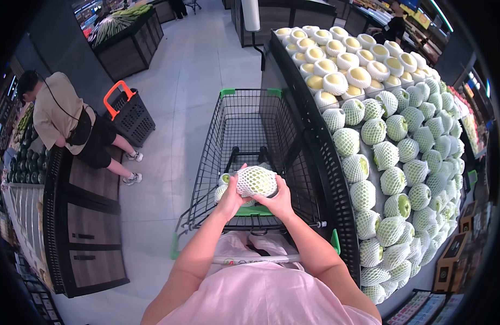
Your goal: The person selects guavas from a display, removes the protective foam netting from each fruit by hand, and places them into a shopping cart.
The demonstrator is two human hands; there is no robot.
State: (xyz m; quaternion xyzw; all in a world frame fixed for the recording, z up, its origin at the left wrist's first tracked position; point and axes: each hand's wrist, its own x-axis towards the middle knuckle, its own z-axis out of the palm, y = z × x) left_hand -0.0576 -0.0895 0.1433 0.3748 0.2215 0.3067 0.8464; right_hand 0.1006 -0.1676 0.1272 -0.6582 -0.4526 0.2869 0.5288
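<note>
Fruit in foam netting [257,181] is being clasped between left hand [231,199] and right hand [278,200], the shopping cart [250,111] standing beneath the grip.

Noted from my remote seat: open air above the front of the cart basket [244,116]; cart handle [255,260] crossing below my forearms; black display edge [315,141] walling the right side; floor aisle [168,206] open left.

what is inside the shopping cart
The cart has netted fruit at its near end and bare mesh further forward. Anything directly beneath the left hand, right hand and held fruit is covered.
</note>
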